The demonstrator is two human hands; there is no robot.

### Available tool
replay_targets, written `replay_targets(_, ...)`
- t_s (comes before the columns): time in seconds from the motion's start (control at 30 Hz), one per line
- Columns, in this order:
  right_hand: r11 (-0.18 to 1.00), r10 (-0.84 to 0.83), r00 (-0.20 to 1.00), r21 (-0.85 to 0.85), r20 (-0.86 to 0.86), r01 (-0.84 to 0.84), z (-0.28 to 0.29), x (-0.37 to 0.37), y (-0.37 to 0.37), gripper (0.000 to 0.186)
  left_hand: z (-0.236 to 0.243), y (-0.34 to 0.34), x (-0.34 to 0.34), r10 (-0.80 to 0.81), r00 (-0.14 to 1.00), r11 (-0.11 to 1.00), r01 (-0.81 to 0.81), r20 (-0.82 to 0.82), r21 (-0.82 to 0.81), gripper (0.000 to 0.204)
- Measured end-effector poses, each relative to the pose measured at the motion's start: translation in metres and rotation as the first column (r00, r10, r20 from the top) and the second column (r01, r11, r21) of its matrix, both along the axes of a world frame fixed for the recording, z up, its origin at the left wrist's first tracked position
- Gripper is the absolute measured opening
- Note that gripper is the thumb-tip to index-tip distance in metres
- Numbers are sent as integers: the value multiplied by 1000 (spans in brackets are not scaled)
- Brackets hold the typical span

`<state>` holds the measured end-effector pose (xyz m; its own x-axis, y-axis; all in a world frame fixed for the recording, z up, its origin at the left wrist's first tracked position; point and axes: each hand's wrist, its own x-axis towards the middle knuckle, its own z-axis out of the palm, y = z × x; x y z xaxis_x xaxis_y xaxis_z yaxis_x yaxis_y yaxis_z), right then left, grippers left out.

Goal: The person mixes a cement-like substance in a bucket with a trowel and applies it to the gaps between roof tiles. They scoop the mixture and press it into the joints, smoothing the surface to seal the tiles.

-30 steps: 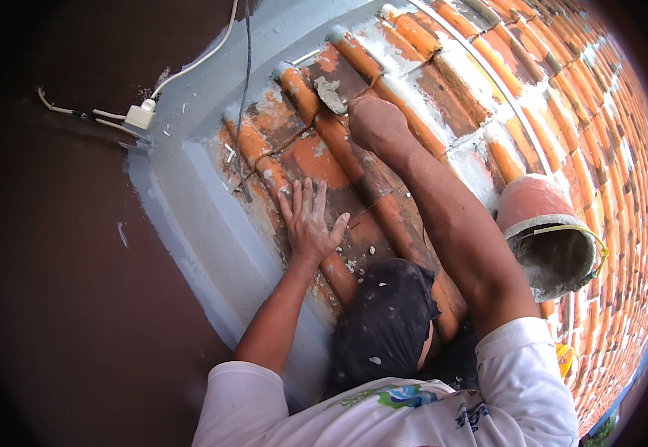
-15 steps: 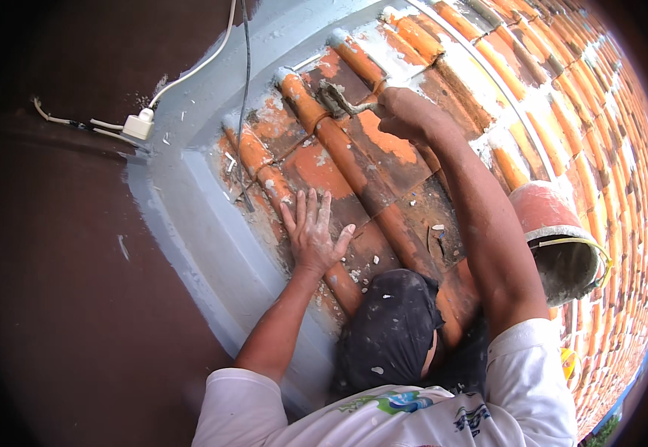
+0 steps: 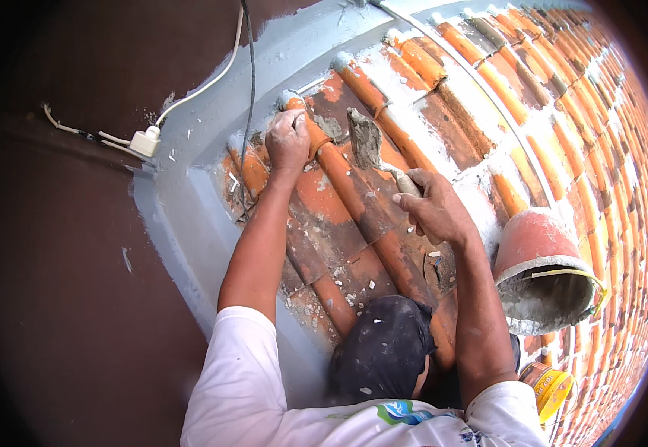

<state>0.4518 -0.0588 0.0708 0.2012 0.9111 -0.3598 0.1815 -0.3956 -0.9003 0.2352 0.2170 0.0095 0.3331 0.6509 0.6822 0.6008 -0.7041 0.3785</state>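
My right hand is closed around the handle of a trowel. Its blade is coated with grey mortar and points up and away, over the orange roof tiles. To its left, my left hand is closed, with its knuckles up, against the upper end of a rounded tile. Whatever lies under its curled fingers is hidden. Grey mortar sits between the rounded tiles, close to the trowel blade.
A tilted red bucket with grey residue stands at right, a yellow tub below it. A grey-coated strip borders the brown wall. A white plug connector and cables lie at left. Dark cloth covers a rounded shape below.
My left hand has moved up from lying spread on the tiles and closed at the tile's upper end. My right hand has drawn back toward me with the trowel, whose mortar-covered blade now shows.
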Motion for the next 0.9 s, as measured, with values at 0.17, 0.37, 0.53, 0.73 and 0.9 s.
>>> replay_targets(0.17,984,-126,985,110,-119,139,4,-9,-56,32,12,92,66,162,781,951,-286,-603,-115,29)
replay_targets(0.37,980,-156,982,107,-106,168,8,-9,-77,39,14,107,85,231,608,920,-390,-759,-33,32)
replay_targets(0.53,974,-166,982,140,-87,177,4,-9,-94,41,76,103,30,202,443,881,-472,-874,-35,30)
replay_targets(0.73,971,-166,985,165,-42,171,2,-10,-92,43,77,75,-30,97,549,987,-161,-830,9,37)
replay_targets(0.9,985,-147,987,85,-67,152,10,-13,-76,45,20,69,8,-135,542,988,12,-830,-153,43)
